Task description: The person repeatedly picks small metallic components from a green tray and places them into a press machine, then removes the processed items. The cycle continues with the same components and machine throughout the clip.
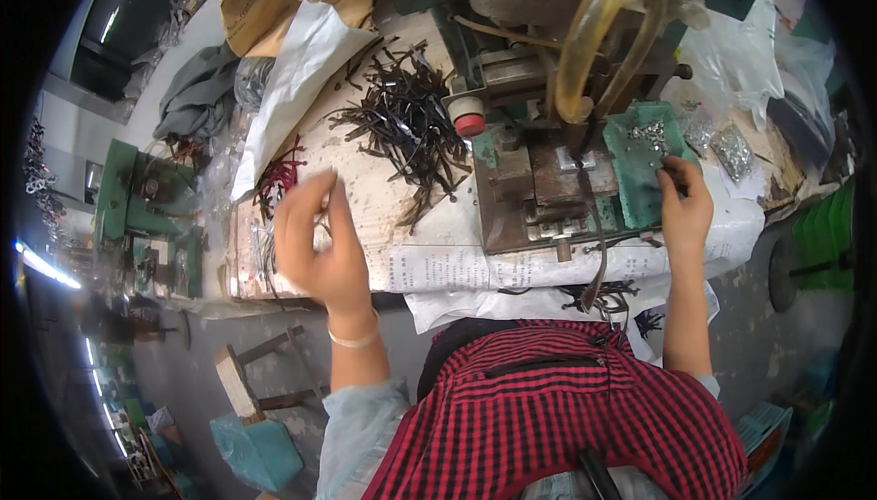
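Observation:
My left hand (322,244) is raised over the left part of the workbench, fingers loosely curved and nothing visible in them. Close beside it lie some red straps (281,171); a pile of black straps (411,121) is farther right. At the green tray (637,199), my right hand (687,206) has thumb and forefinger pinched near its right edge. What the pinch holds, if anything, is too small to make out. Small shiny metal pieces (649,132) lie in the tray. One dark strap (596,249) hangs from the middle of the bench press (557,180), touched by neither hand.
A red button (470,124) sticks out at the press's left side, and a yellowish tube (585,43) arches over it. Plastic bags of metal parts (734,153) lie at right. Printed paper (438,267) covers the front edge. A wooden stool (239,381) stands below left.

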Tool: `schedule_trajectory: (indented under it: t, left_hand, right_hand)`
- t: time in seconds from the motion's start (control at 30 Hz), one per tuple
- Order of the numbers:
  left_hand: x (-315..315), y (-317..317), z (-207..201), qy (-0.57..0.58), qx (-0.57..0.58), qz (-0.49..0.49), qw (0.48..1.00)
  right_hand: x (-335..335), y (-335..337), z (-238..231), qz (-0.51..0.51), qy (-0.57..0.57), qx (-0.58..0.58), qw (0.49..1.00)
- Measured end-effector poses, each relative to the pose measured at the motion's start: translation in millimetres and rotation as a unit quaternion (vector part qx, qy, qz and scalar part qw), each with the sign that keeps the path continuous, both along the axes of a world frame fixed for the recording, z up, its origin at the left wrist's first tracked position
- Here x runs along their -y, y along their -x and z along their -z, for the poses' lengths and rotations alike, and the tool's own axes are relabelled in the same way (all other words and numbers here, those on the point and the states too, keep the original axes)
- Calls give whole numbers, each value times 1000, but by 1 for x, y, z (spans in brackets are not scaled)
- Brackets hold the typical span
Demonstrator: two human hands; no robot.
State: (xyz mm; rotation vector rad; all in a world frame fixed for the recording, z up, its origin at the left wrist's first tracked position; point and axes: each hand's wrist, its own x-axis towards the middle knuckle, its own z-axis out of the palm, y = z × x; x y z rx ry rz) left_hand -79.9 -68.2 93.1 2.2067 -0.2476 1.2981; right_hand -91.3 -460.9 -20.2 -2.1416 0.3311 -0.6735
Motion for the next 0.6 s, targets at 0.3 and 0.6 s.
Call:
schedule_trajectory:
  t: [0.3, 0.6]
  left_hand:
    - [-19, -110, 130, -227, -262, -102, 932]
    - [-32, -89, 118, 211, -377, 208, 878]
  right_hand:
    - [-1, 3, 9, 28, 142, 58, 988]
    - [-19, 32, -39, -51, 32, 93, 994]
